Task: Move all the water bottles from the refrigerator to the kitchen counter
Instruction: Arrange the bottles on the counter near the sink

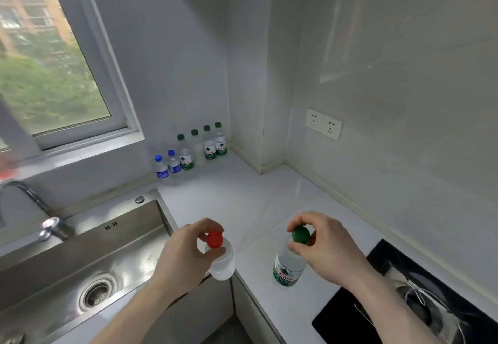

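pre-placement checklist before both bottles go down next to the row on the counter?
1. Left hand holds red-capped bottle by the neck: ok.
2. Right hand holds green-capped bottle by the cap: ok.
3. Bare counter in front of the bottle row: ok.
4. Row of six standing upright: ok.
5. Red-capped bottle over the counter, not the sink edge: not ok, it hangs by the counter's front edge.
6. Caps tight: cannot tell.
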